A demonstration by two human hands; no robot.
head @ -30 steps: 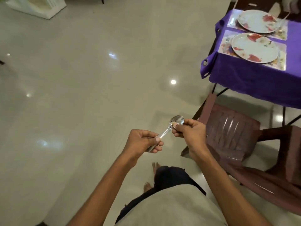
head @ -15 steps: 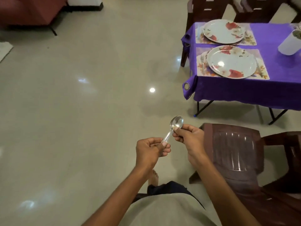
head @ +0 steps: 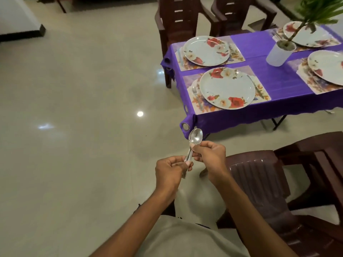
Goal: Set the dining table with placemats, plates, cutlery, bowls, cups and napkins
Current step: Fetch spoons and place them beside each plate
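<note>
— What do I have in the head view?

— I see both hands out in front of me over the floor. My left hand is curled shut around the lower handles of the spoons. My right hand pinches the same handles higher up, just under the bowls, thumb and fingers closed on the metal. It looks like more than one spoon stacked together; I cannot tell how many.

— Where are the spoons pointing?

— Bowls up and away from my hands, toward the corner of the desk, which stands ahead and to the right of my right hand, well apart from it.

— And on the desk?

— A purple cloth covers it. The nearest placemat carries a floral plate, with a fork lying on the mat on the plate's left. Beyond it is a second plate on its own mat. Farther right are two more plates, partly cut off, and a white cup holding a green plant.

— Anything close to my hands?

— A dark brown plastic chair just right of my right hand, below the desk edge.
</note>
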